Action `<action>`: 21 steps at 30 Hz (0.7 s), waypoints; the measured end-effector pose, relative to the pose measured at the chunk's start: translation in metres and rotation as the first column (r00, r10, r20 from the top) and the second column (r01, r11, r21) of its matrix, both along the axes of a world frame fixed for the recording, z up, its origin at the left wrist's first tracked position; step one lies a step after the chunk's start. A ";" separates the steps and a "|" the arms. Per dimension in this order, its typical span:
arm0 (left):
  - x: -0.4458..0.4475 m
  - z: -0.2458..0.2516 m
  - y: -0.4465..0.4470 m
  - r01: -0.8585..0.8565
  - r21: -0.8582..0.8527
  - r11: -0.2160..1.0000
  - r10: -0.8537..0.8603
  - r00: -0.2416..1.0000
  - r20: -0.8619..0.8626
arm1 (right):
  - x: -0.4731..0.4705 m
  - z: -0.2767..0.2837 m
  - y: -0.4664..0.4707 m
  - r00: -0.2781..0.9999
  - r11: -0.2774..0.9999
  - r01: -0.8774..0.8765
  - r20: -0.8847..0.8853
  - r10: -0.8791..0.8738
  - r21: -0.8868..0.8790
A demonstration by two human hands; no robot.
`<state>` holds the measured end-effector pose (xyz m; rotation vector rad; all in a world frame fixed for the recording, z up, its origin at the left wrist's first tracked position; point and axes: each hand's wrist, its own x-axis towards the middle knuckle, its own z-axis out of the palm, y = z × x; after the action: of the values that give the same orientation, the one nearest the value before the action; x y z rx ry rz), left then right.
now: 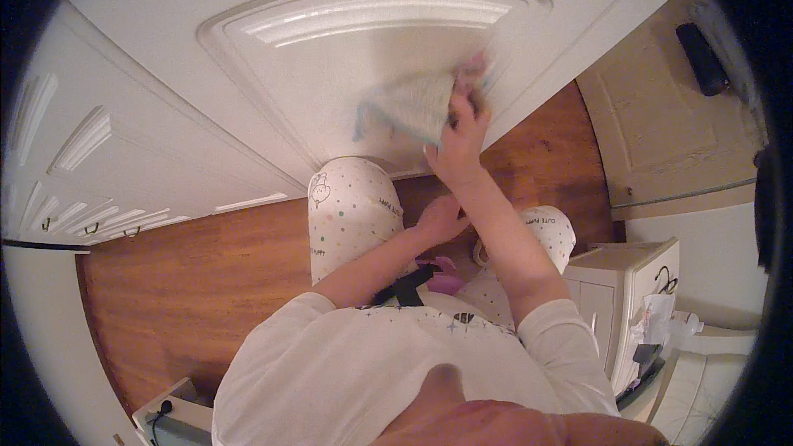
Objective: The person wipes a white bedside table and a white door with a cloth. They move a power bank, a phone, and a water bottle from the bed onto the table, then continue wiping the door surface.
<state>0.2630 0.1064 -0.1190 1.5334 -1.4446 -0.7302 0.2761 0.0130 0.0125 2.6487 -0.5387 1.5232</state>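
Note:
My right hand (461, 127) grips a pale cloth (412, 105) with blue edges and a pink part, blurred by motion. The cloth lies against the recessed panel of a white cabinet or wardrobe door (310, 74) in front of me. Lower down, between my knees, my left hand (441, 221) is partly hidden behind my right forearm. Its fingers look curled, and whether they hold anything is not visible. Below it, between my legs, a pink object (445, 279) shows, perhaps a slipper.
More white panelled doors (80, 130) with small handles run along the left. Reddish wood flooring (204, 272) lies beneath. To the right stand a white bedside cabinet (601, 279) with papers (655, 316) and a beige panelled surface (644, 105) with a dark object (702, 59).

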 end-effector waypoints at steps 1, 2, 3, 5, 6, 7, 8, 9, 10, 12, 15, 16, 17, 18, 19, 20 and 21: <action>-0.001 -0.001 0.000 -0.011 0.000 1.000 0.011 1.000 -0.003 | -0.006 -0.018 0.001 0.998 0.993 0.021 -0.055 -0.015 0.117; -0.002 0.000 0.001 -0.036 0.017 0.999 0.036 0.999 -0.009 | -0.018 -0.029 0.000 0.987 0.993 0.006 -0.162 0.014 0.118; -0.003 0.001 0.002 -0.062 0.034 0.998 0.063 0.998 -0.015 | -0.029 -0.037 0.002 0.962 0.993 -0.010 -0.268 0.041 0.119; -0.002 0.007 0.006 -0.058 -0.040 0.998 0.058 0.998 0.004 | -0.037 -0.036 0.004 0.944 0.991 -0.031 -0.321 0.071 0.127; -0.002 0.010 0.006 -0.070 -0.094 0.993 0.073 0.997 0.023 | -0.038 -0.026 0.004 0.960 0.990 -0.040 -0.269 0.075 0.133; -0.001 0.013 0.006 -0.013 -0.028 1.000 0.013 1.000 -0.003 | -0.034 -0.012 0.005 0.981 0.991 -0.076 -0.169 0.093 0.109; 0.001 0.016 0.005 0.034 0.023 0.999 -0.033 0.999 -0.021 | -0.026 0.007 0.003 0.992 0.974 -0.123 0.005 0.124 0.190; 0.002 0.018 0.005 0.083 0.080 0.993 -0.081 0.996 -0.035 | -0.019 0.030 -0.001 0.972 0.961 -0.185 0.180 0.149 0.204; 0.004 0.018 0.006 0.088 0.110 0.990 -0.083 0.995 -0.054 | -0.011 0.056 -0.006 0.960 0.981 -0.168 0.241 0.142 0.092; 0.005 0.015 0.005 0.098 0.174 0.980 -0.083 0.992 -0.094 | -0.003 0.103 -0.009 0.950 0.992 -0.118 0.285 0.128 -0.051; 0.002 -0.001 0.002 0.073 0.143 0.987 -0.064 0.996 -0.064 | 0.016 0.134 0.001 0.951 0.991 -0.092 0.286 0.117 -0.099; 0.001 -0.008 0.001 0.057 0.078 0.995 -0.054 0.998 -0.033 | 0.023 0.132 0.005 0.967 0.988 -0.086 0.226 0.114 -0.129; -0.001 -0.015 0.000 0.041 0.002 0.999 -0.041 0.999 -0.012 | 0.028 0.125 0.008 0.989 0.992 -0.068 0.125 0.082 -0.110; -0.002 -0.022 -0.002 0.026 -0.071 0.997 -0.026 1.000 0.006 | 0.033 0.110 0.016 0.992 0.985 -0.033 0.116 0.052 -0.167; -0.003 -0.027 -0.004 0.020 -0.093 0.995 -0.018 1.000 0.019 | 0.031 0.094 0.018 0.991 0.981 -0.056 0.107 0.076 -0.187; -0.003 -0.031 -0.005 0.013 -0.112 0.994 -0.009 0.999 0.033 | 0.028 0.075 0.019 0.995 0.982 -0.071 0.062 0.083 -0.174; -0.003 -0.033 -0.006 0.006 -0.130 0.992 0.000 0.999 0.046 | 0.023 0.056 0.019 0.997 0.985 -0.081 0.006 0.083 -0.151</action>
<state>0.2597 0.1009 -0.1524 1.4563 -1.4996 -0.5940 0.2990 0.0321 0.0681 2.5781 -0.3051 1.5360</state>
